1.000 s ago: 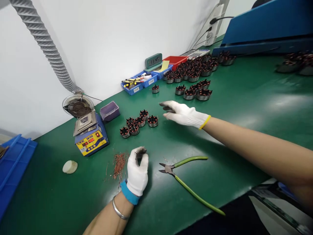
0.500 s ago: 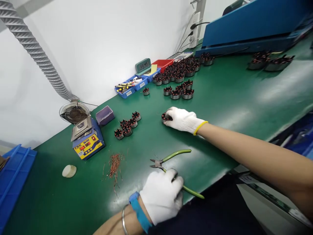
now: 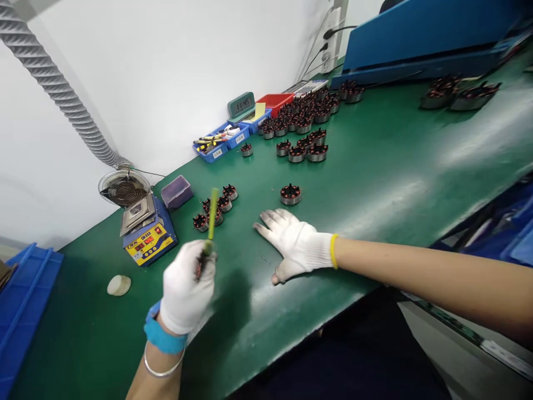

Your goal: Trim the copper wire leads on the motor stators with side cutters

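My left hand (image 3: 187, 289), in a white glove with a blue wrist strap, is closed around green-handled cutting pliers (image 3: 214, 214). One green handle points up out of the fist, and the jaws are hidden or blurred. A little reddish-brown copper wire (image 3: 199, 270) shows at the fingers; whether it is held or lies behind them I cannot tell. My right hand (image 3: 291, 239), gloved in white with a yellow cuff, is open with fingers spread low over the green table (image 3: 275, 316). Just beyond its fingertips stands a wound motor stator (image 3: 290, 194), apart from the hand.
Several stators (image 3: 225, 203) stand left of centre, with more grouped (image 3: 308, 114) at the back. A blue-and-yellow heating unit (image 3: 150, 239), purple box (image 3: 177, 191) and white round piece (image 3: 119, 285) are at left. Small blue trays (image 3: 212, 151) and a clock (image 3: 241, 105) line the wall.
My right hand has let go of the stator and spread out nearer to me. My left hand has picked up the pliers and moved left to where the copper wire scraps lay.
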The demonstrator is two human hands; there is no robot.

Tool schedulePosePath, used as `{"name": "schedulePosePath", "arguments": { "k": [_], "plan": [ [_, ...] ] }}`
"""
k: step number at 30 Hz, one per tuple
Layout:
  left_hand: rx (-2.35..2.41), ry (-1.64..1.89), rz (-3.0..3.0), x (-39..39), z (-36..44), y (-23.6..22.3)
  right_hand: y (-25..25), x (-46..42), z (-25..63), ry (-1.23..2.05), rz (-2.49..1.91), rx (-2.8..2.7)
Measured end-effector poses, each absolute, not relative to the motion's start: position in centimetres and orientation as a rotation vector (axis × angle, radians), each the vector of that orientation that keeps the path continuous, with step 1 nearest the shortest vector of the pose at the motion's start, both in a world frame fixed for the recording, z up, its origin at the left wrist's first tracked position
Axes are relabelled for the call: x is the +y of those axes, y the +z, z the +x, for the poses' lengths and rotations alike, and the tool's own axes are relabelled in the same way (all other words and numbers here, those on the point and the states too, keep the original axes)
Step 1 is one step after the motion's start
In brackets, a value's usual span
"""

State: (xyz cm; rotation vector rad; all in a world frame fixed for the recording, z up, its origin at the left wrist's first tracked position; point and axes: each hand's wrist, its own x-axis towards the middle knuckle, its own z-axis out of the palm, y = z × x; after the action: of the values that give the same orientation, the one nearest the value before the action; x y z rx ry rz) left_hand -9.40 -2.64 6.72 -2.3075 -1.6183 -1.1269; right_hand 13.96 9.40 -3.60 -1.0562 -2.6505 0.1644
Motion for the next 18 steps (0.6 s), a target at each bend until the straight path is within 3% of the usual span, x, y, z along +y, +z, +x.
{"name": "schedulePosePath", "arguments": {
  "k": [4,10,15,18],
  "plan": [
    [-1.604,-1.368,-1.972,-3.1,-11.3,8.2,-3.4,7.2,7.3,0.136,-0.946,-2.664],
    [-1.528,-1.363,-1.789,-3.3,-11.3,9.1,-2.5,5.7,2.2,0.249,-0.6,-2.588],
    [-1.458,-1.322,-1.797,-4.0,-10.9,9.2,-2.4,11.0,7.2,0.169,-1.343,-2.224],
    [-1.46,-1.273,-1.967,-4.1,-10.7,9.3,-2.6,11.8,7.7,0.207,-1.371,-2.262]
  ]
}}
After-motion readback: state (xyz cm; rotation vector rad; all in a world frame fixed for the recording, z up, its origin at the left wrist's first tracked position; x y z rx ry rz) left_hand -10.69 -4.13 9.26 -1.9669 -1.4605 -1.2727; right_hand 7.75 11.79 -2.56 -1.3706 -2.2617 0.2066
